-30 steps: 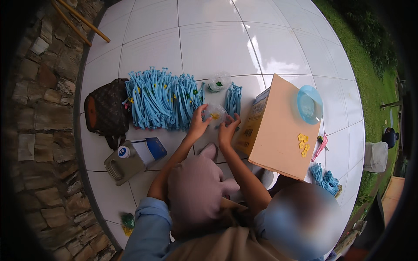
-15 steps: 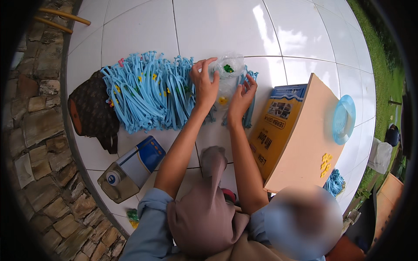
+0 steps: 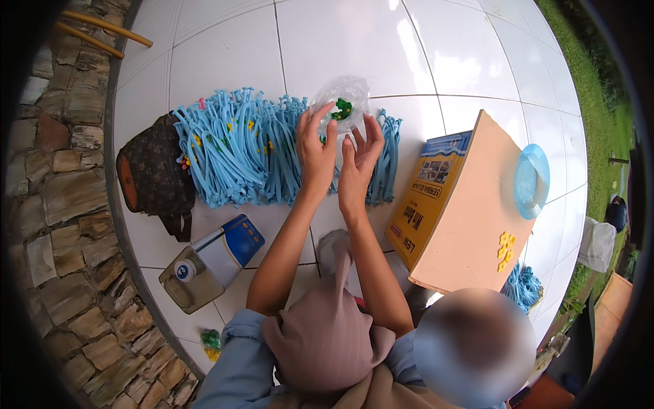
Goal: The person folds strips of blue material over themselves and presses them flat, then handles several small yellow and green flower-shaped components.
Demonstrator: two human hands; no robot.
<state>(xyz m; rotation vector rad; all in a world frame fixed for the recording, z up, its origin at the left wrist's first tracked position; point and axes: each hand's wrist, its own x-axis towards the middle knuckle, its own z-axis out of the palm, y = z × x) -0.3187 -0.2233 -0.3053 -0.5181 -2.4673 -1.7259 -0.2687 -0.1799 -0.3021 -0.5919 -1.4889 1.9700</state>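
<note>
Left hand: the left hand (image 3: 317, 146) has its fingers curved at the near left side of the bag, thumb apart; whether it pinches the plastic, I cannot tell.
Right hand: the right hand (image 3: 360, 153) is half curled at the bag's near right side; its contact with the plastic is hard to make out.
Clear bag: the clear bag (image 3: 347, 87) is at the two hands' fingertips, above the floor tiles (image 3: 327, 41) in view, with green pieces (image 3: 343, 109) inside; its lower part is partly hidden by fingers.
Blue strips: a wide heap of blue strips (image 3: 228, 157) lies left of the hands, its right end partly behind the left hand; a narrower bundle (image 3: 388, 157) lies just beside the right hand.
Box: on the box (image 3: 429, 198) rest a blue plate (image 3: 531, 183) and yellow flowers (image 3: 505, 251).
Lower right: a round blur hides whatever is there.
</note>
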